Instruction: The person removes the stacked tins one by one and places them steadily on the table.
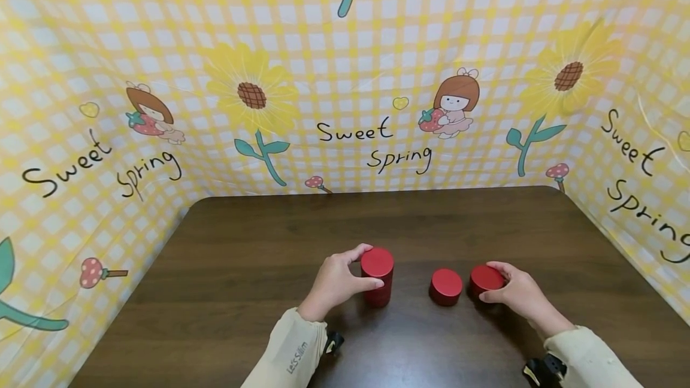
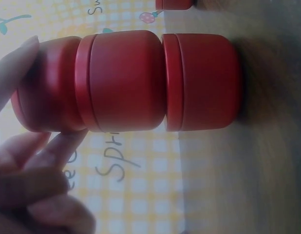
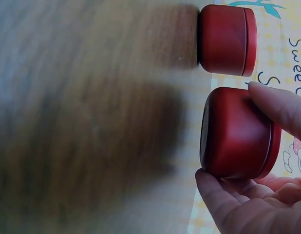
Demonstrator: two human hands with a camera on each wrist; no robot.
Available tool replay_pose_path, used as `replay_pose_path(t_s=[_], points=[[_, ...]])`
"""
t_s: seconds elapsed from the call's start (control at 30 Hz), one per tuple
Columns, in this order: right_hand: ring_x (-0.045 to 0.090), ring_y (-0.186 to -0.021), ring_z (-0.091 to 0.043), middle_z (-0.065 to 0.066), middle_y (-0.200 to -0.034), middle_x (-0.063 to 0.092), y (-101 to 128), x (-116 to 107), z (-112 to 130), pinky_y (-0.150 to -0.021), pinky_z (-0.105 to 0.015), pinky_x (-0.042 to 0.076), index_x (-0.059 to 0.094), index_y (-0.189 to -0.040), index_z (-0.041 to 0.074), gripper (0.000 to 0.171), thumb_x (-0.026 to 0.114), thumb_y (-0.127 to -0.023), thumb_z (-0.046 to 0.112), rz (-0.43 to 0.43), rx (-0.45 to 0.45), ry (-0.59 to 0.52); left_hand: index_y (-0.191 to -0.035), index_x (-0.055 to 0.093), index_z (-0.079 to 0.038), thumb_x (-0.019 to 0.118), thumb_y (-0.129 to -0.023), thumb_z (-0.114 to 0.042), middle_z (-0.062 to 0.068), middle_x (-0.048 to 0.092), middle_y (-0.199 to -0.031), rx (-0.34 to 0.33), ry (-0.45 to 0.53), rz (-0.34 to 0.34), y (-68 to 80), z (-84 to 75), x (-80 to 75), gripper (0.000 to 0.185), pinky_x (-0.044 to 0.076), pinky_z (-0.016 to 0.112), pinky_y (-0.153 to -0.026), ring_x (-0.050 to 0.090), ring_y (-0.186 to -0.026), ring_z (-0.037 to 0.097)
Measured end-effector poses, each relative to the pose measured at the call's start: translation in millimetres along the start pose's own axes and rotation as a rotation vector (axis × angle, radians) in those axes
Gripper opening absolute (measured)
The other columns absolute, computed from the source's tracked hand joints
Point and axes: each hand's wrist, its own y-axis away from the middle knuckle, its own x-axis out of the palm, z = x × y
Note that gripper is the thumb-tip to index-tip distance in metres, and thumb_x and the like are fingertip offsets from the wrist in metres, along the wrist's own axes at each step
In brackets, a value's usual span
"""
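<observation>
While the brown table (image 1: 259, 238) carries everything in front of you, the largest item on it is the stack of red tins (image 1: 377, 277), standing upright near the front edge and a little left of centre. The left wrist view shows three tins in that stack (image 2: 131, 82), one on another, its long axis vertical. Your left hand (image 1: 335, 282) is curled round the top of it: fingers over the far side of the top tin, thumb across the near side, so the grip sits at the top tier, not the base.

Next in size come two single tins, both upright on their bases. The middle tin (image 1: 445, 286) stands alone, untouched, between the stack and your right hand, just apart from each. The right tin (image 1: 485, 279) is grasped by your right hand (image 1: 516, 293), fingers over the far rim and thumb at the near side; the right wrist view confirms the clasp on this tin (image 3: 235, 132), with the middle tin (image 3: 227, 39) just beyond it.

The governing relation, in my judgement: the stack lies directly left of the held tin, with the loose tin on the line between them. The stack top sits well above the held tin, so any transfer must rise over the loose tin. Your right hand is the nearer to both singles.
</observation>
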Motion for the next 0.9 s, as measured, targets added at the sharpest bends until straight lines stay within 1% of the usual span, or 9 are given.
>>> replay_pose_path(t_s=[0.1, 0.3, 0.4, 0.57, 0.9], points=[[0.058, -0.089, -0.022, -0.023, -0.108, 0.063, -0.3, -0.2, 0.6, -0.073, -0.033, 0.045, 0.047, -0.128, -0.014, 0.070, 0.080, -0.069, 0.006, 0.009, -0.008, 0.012, -0.126, 0.063, -0.009, 0.084, -0.073, -0.029, 0.009, 0.067, -0.115, -0.002, 0.002, 0.000, -0.1, 0.1, -0.5, 0.061, 0.047, 0.045, -0.087, 0.060, -0.107, 0.028], [0.058, -0.084, -0.022, -0.020, -0.101, 0.064, -2.1, -0.5, 2.1, -0.071, -0.033, 0.045, 0.048, -0.126, -0.014, 0.070, 0.081, -0.068, 0.006, 0.028, 0.003, 0.051, -0.127, 0.062, -0.009, 0.083, -0.073, -0.029, 0.008, 0.066, -0.118, -0.016, 0.023, 0.006, 0.2, -0.4, -1.3, 0.062, 0.047, 0.045, -0.089, 0.060, -0.110, 0.028], [0.058, -0.084, -0.023, -0.019, -0.100, 0.065, -2.8, -0.3, 2.6, -0.071, -0.034, 0.045, 0.048, -0.126, -0.013, 0.069, 0.081, -0.068, 0.006, 0.032, 0.006, 0.056, -0.128, 0.062, -0.008, 0.083, -0.073, -0.029, 0.009, 0.066, -0.118, -0.011, 0.014, 0.009, 0.1, -0.7, -1.1, 0.062, 0.047, 0.046, -0.090, 0.059, -0.110, 0.028], [0.058, -0.085, -0.023, -0.021, -0.100, 0.065, -2.8, -0.7, 3.1, -0.072, -0.034, 0.044, 0.049, -0.125, -0.013, 0.068, 0.081, -0.068, 0.007, 0.032, 0.000, 0.063, -0.127, 0.062, -0.008, 0.083, -0.073, -0.030, 0.009, 0.066, -0.118, -0.007, 0.003, 0.012, 0.2, -2.1, -1.2, 0.062, 0.047, 0.047, -0.089, 0.059, -0.109, 0.029], [0.057, -0.089, -0.028, -0.022, -0.104, 0.062, -4.1, -2.2, 3.4, -0.072, -0.035, 0.044, 0.047, -0.126, -0.013, 0.067, 0.079, -0.069, 0.005, 0.059, 0.015, 0.056, -0.127, 0.062, -0.008, 0.084, -0.073, -0.028, 0.010, 0.065, -0.119, -0.015, 0.031, 0.009, 0.9, -2.4, -1.7, 0.061, 0.047, 0.047, -0.090, 0.059, -0.110, 0.029]])
